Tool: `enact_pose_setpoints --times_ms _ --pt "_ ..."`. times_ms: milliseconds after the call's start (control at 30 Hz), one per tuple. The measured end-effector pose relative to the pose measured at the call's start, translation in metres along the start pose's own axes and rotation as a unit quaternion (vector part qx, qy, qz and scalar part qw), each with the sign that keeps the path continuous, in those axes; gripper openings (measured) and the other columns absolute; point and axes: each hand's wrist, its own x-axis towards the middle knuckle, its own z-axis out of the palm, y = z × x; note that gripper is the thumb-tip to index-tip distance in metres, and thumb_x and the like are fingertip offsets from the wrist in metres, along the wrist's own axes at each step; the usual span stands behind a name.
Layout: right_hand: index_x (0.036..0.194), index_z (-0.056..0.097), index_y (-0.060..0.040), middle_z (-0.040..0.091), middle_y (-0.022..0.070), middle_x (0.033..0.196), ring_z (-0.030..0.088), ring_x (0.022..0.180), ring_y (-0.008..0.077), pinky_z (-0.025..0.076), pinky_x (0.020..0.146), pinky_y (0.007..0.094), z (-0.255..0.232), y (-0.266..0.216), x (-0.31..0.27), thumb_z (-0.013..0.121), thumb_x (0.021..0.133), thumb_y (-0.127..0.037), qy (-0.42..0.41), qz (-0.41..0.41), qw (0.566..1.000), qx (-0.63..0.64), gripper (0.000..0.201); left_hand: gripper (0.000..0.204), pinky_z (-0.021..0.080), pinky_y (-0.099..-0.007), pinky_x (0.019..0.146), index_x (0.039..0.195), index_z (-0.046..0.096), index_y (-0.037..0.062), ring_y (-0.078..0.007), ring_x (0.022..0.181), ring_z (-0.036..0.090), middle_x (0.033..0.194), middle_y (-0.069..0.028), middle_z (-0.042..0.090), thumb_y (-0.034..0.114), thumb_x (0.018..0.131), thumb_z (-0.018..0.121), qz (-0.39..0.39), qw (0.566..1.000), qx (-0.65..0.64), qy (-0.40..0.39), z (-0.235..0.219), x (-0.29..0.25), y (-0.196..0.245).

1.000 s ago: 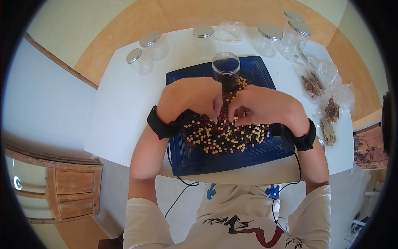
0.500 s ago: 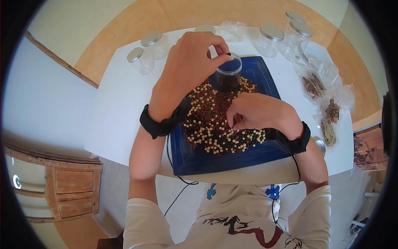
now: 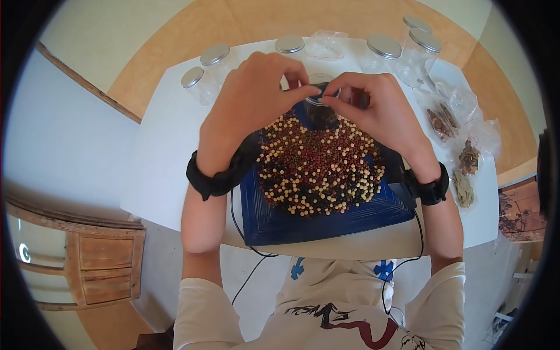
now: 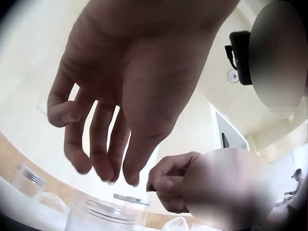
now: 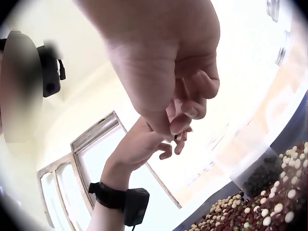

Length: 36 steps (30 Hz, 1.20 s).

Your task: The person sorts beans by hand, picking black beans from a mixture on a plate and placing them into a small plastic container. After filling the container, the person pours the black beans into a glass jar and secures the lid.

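Observation:
A clear jar [image 3: 320, 76] with black beans in its lower part stands at the far side of a blue tray [image 3: 338, 228]. In front of it spreads a mixed heap of beans [image 3: 318, 175], black, red, green and cream. My left hand [image 3: 248, 93] hovers over the jar mouth with loosely bent fingers, thumb and forefinger apart and nothing between them. Facing it, my right hand [image 3: 382, 108] is just right of the jar mouth. Its thumb and forefinger pinch a small dark bean [image 4: 150, 187], seen in the left wrist view.
Lidded jars [image 3: 215, 55] line the table's back edge, with more lidded jars [image 3: 382, 49] at the back right. A crumpled plastic bag [image 3: 324, 46] lies between them. Bags of dried spices [image 3: 466, 157] lie on the right. Cables [image 3: 233, 219] hang from both wrist cameras.
My left hand has gone from the bean heap up to the jar mouth, where a dark bean showed at its fingertips half a second ago. My right hand has since risen from the heap to the jar.

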Motion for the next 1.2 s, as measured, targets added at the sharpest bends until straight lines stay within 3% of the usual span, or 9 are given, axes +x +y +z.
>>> enact_pose_setpoints --times_ms 100,233,300,367,600,833,933,1000,1200 --pt "0.099 0.078 -0.0051 0.073 0.0093 0.076 0.066 0.061 0.0257 0.052 0.061 0.0365 0.005 0.013 0.005 0.080 0.091 -0.017 0.055 -0.043 0.997 -0.027 0.014 0.018 0.054 -0.0314 0.068 0.099 0.080 0.0031 -0.0174 0.073 0.068 0.084 -0.0078 0.077 0.020 0.092 0.081 -0.065 0.985 0.002 -0.161 -0.018 -0.013 0.012" --pt "0.108 0.078 -0.0053 0.076 0.0074 0.086 0.064 0.062 0.0204 0.051 0.060 0.0340 0.010 0.014 0.006 0.080 0.092 -0.013 0.105 -0.068 0.992 -0.024 0.018 0.020 0.057 -0.0337 0.072 0.107 0.079 0.0042 -0.0192 0.079 0.071 0.093 -0.0099 0.078 0.008 0.087 0.082 -0.027 0.954 -0.017 -0.297 -0.008 -0.044 -0.014" --pt "0.112 0.078 -0.0052 0.075 0.0058 0.087 0.061 0.062 0.0152 0.049 0.058 0.0308 0.008 0.010 0.005 0.080 0.093 -0.010 0.120 -0.073 0.990 -0.015 0.020 0.021 0.057 -0.0355 0.076 0.107 0.079 0.0048 -0.0212 0.082 0.071 0.097 -0.0093 0.078 0.003 0.086 0.082 -0.037 0.954 -0.038 -0.296 0.001 -0.056 -0.018" --pt "0.111 0.077 -0.0074 0.077 0.0093 0.090 0.068 0.065 0.0250 0.055 0.064 0.0381 0.000 0.001 0.002 0.077 0.093 -0.016 0.079 -0.064 0.995 -0.002 0.020 0.023 0.057 -0.0372 0.079 0.108 0.078 0.0050 -0.0234 0.086 0.070 0.101 -0.0085 0.077 0.001 0.085 0.081 -0.081 0.959 0.007 -0.270 0.007 -0.068 -0.014" --pt "0.105 0.076 -0.0076 0.077 0.0104 0.090 0.071 0.076 0.0311 0.056 0.070 0.0408 -0.005 -0.007 -0.008 0.075 0.093 -0.016 -0.052 -0.081 0.995 0.015 0.015 0.022 0.057 -0.0390 0.084 0.104 0.078 0.0043 -0.0262 0.092 0.072 0.100 -0.0088 0.078 0.002 0.083 0.082 -0.095 0.975 0.009 -0.201 0.024 -0.088 -0.027" --pt "0.100 0.075 -0.0080 0.075 0.0119 0.095 0.073 0.092 0.0339 0.058 0.081 0.0456 0.033 0.000 -0.017 0.073 0.093 -0.016 -0.179 -0.132 0.975 -0.019 0.011 0.018 0.058 -0.0384 0.079 0.100 0.079 0.0039 -0.0265 0.086 0.073 0.098 -0.0088 0.079 0.002 0.083 0.082 -0.121 0.979 -0.006 -0.164 0.027 -0.098 -0.031" --pt "0.106 0.076 -0.0072 0.076 0.0125 0.103 0.072 0.096 0.0358 0.057 0.084 0.0454 0.059 0.001 -0.013 0.074 0.091 -0.013 -0.198 -0.133 0.968 -0.082 0.016 0.016 0.058 -0.0412 0.086 0.102 0.079 0.0112 -0.0290 0.101 0.070 0.098 -0.0046 0.077 0.009 0.086 0.081 -0.121 0.980 0.004 -0.159 0.030 -0.105 -0.038" --pt "0.106 0.077 -0.0068 0.076 0.0128 0.103 0.073 0.097 0.0357 0.058 0.085 0.0453 0.069 0.001 -0.006 0.074 0.092 -0.013 -0.206 -0.144 0.965 -0.077 0.016 0.015 0.056 -0.0367 0.075 0.099 0.079 0.0056 -0.0259 0.082 0.073 0.095 -0.0082 0.079 0.004 0.085 0.083 -0.065 0.991 0.012 -0.116 0.031 -0.109 -0.039" --pt "0.096 0.076 -0.0058 0.076 0.0157 0.095 0.075 0.094 0.0348 0.060 0.081 0.0461 0.098 0.011 0.000 0.072 0.092 -0.013 -0.210 -0.200 0.952 -0.100 0.009 0.012 0.049 -0.0308 0.065 0.101 0.079 0.0064 -0.0154 0.079 0.070 0.093 -0.0023 0.078 0.010 0.090 0.081 -0.113 0.990 -0.064 -0.049 -0.002 -0.103 -0.026"
